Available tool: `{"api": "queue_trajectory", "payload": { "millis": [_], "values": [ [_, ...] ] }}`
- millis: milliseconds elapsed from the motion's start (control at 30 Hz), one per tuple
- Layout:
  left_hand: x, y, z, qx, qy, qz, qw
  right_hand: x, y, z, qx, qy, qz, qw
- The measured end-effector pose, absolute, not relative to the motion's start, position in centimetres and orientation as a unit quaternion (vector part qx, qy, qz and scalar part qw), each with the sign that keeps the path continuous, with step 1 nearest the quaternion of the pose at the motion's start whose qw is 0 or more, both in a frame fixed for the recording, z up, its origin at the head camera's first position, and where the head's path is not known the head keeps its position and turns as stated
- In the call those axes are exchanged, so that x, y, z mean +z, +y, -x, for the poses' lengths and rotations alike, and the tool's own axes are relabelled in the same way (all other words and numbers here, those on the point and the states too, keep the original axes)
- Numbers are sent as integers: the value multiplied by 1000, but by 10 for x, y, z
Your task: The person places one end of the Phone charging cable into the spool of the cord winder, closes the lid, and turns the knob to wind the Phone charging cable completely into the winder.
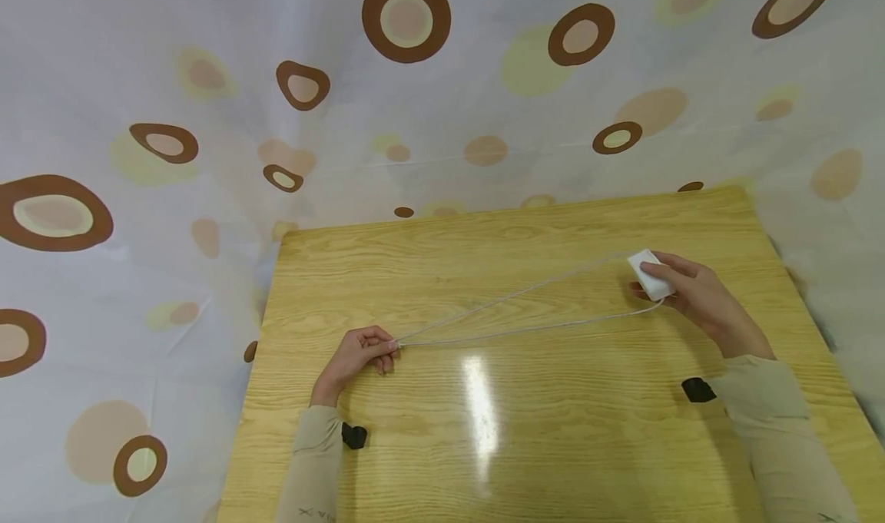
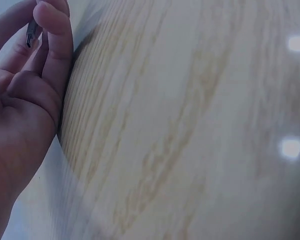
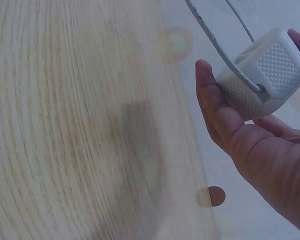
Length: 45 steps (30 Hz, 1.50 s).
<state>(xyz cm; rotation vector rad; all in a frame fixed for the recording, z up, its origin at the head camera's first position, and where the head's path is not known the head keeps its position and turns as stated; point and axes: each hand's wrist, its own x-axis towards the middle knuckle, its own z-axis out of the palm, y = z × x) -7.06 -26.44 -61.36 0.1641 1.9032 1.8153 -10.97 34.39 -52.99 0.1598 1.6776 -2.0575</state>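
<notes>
My left hand (image 1: 359, 354) is over the left part of the wooden table, pinching the end of a thin white cable (image 1: 532, 329) between thumb and fingers. A small dark metal plug (image 2: 30, 38) pokes out of those fingers in the left wrist view. On the right, my right hand (image 1: 705, 300) grips a small white box (image 1: 650, 276) with rounded corners. Its sides (image 3: 279, 67) have a raised dimpled pattern in the right wrist view, and a cable comes out of a hole there. Two cable strands stretch between the hands; the lower one sags slightly.
The wooden table (image 1: 442, 277) has a shiny light reflection in its middle. A white sheet (image 1: 442, 100) with brown and yellow circles hangs behind it and on both sides. A black wrist camera (image 1: 354, 436) shows at the left sleeve, another black one (image 1: 698, 390) at the right.
</notes>
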Motion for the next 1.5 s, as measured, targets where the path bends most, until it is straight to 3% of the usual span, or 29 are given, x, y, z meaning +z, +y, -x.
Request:
{"api": "queue_trajectory", "payload": {
  "millis": [633, 1033, 1500],
  "values": [
    [-613, -267, 71, 667, 698, -81, 248, -532, 345, 106, -766, 595, -64, 236],
    [-606, -261, 70, 612, 724, -93, 305, -528, 342, 112, -767, 596, -63, 229],
    [-604, -258, 70, 604, 723, -77, 327, -526, 341, 114, -769, 594, -58, 231]
  ]
}}
